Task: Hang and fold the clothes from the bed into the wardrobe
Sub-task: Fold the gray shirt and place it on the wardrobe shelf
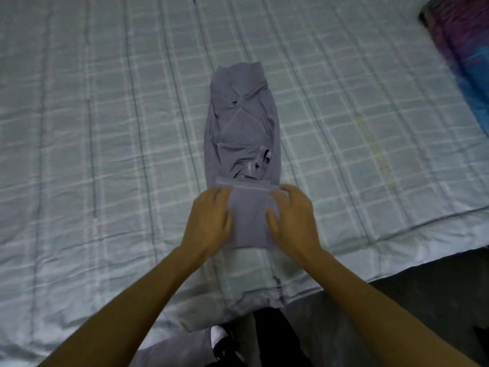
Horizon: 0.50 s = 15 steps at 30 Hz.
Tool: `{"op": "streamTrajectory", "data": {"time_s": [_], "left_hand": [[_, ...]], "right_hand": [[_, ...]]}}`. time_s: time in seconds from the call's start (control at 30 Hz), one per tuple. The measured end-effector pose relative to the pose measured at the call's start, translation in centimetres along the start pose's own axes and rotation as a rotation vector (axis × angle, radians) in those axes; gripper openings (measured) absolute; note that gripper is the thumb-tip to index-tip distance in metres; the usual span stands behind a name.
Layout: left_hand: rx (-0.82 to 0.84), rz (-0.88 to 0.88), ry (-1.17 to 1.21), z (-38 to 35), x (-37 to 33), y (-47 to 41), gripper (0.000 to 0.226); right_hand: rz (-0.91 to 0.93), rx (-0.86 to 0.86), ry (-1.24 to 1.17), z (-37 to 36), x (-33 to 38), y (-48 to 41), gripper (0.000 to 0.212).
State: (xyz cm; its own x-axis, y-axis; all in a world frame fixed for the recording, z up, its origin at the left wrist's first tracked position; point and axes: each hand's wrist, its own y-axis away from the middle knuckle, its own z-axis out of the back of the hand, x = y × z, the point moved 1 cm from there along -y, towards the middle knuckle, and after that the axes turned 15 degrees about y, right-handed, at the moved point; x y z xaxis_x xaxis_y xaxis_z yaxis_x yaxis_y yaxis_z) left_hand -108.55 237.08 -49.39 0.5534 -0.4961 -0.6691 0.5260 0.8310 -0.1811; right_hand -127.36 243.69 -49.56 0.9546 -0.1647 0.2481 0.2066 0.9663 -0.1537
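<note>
Fingers [223, 200] of left hand [209, 221] and right hand [293, 221], loosely spread, press the near fold of a grey garment [243, 123] on the bed [79, 128], folding seemingly half done, wardrobe unseen.

Motion blur smears the left hand [209, 221] and right hand [293, 218]; whether their fingertips go under the fold of the grey garment [246, 123] cannot be told. Purple-blue fabric [460, 56] on the far right side of the bed [105, 128] is cut off by the frame. Dark marks [278, 287] by the bed's near edge are unreadable.
</note>
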Motion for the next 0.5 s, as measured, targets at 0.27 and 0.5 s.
{"op": "streamTrajectory", "data": {"time_s": [0.27,0.5], "left_hand": [[0.343,-0.006,-0.271,-6.7,4.7,6.7,0.063],[0.272,0.069,0.015,-5.2,2.6,5.0,0.043]], "right_hand": [[0.386,0.300,0.266,-8.0,-0.6,6.1,0.067],[0.189,0.432,-0.001,-5.3,0.9,3.0,0.036]]}}
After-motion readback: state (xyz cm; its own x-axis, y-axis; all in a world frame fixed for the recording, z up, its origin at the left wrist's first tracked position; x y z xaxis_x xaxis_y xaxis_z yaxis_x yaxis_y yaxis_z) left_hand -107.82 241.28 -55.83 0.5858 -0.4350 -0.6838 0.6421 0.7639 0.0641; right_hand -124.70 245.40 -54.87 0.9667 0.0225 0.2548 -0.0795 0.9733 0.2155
